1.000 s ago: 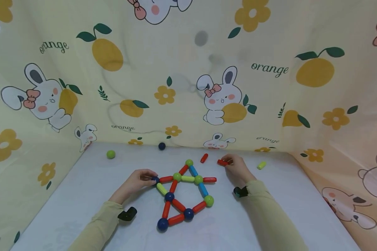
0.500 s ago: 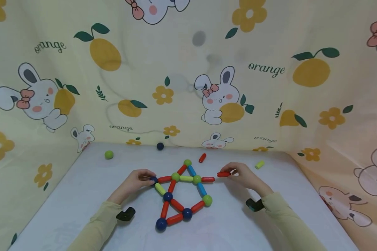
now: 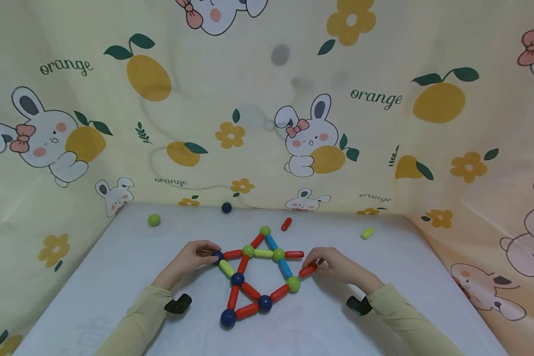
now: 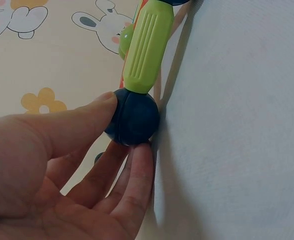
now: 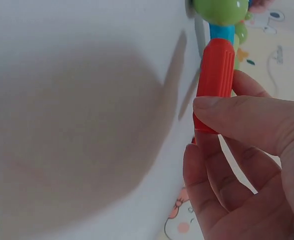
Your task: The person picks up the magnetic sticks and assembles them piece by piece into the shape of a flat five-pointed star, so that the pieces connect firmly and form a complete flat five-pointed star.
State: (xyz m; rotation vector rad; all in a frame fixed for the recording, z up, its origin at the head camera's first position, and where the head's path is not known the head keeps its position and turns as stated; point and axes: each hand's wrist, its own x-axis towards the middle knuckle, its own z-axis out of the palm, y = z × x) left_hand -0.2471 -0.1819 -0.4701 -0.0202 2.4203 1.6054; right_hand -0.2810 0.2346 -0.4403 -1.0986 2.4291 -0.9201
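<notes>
A flat figure of coloured rods and balls lies mid-table in the head view. The left hand (image 3: 199,256) pinches the dark blue ball (image 4: 136,117) at the figure's left corner, where a light green rod (image 4: 149,47) and a red rod (image 3: 233,254) join it. Between thumb and fingers, the right hand (image 3: 333,264) holds a loose red rod (image 5: 216,80). Its free end points at the green ball (image 3: 293,284) on the figure's right side; in the right wrist view a small gap seems to part them. Another red rod (image 3: 294,254) sticks out just above, joined to a green ball (image 3: 279,254).
Toward the back of the white table (image 3: 115,277) lie a loose green ball (image 3: 154,220), a dark blue ball (image 3: 226,207), a red rod (image 3: 287,224) and a light green rod (image 3: 367,233). A printed cloth (image 3: 249,163) stands behind and at both sides.
The right hand has brought the red rod from the back right toward the viewer and the figure, down to the right-hand green ball. The left hand stays on its blue ball.
</notes>
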